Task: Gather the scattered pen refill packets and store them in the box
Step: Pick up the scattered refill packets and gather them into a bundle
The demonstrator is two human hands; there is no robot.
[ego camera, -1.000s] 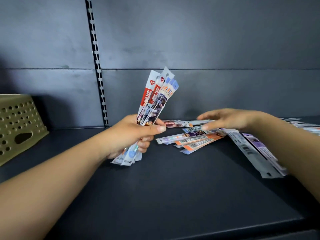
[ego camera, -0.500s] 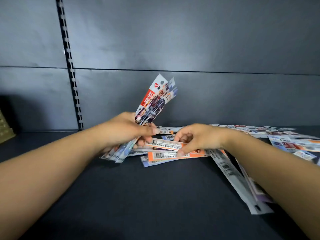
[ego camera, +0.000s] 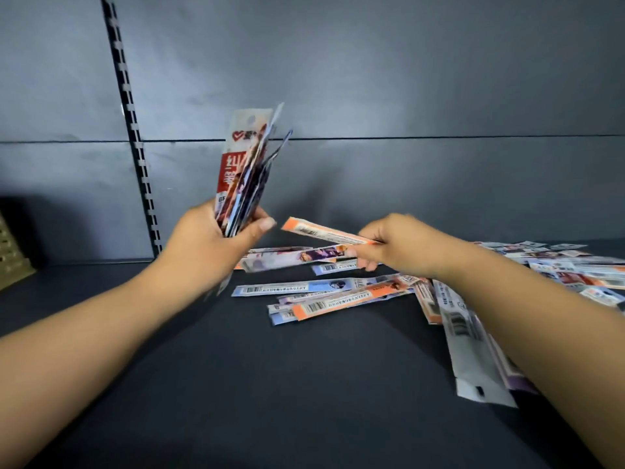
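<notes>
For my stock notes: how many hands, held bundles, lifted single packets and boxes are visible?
Hands: 2, the left hand and the right hand
Held bundle of packets: 1
Lifted orange packet: 1
Box, only its edge visible: 1
Total: 5

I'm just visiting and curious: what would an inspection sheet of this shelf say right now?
Surface: dark shelf, matte.
Job's things: scattered refill packets lie in the middle and to the right; the beige perforated box shows only at the left edge.
Clutter: nothing seen.
Hands: left hand grips an upright bundle of packets; right hand pinches one orange-edged packet, lifted off the shelf.
Cables: nothing seen.
Surroundings: dark back panels with a slotted upright strip.
</notes>
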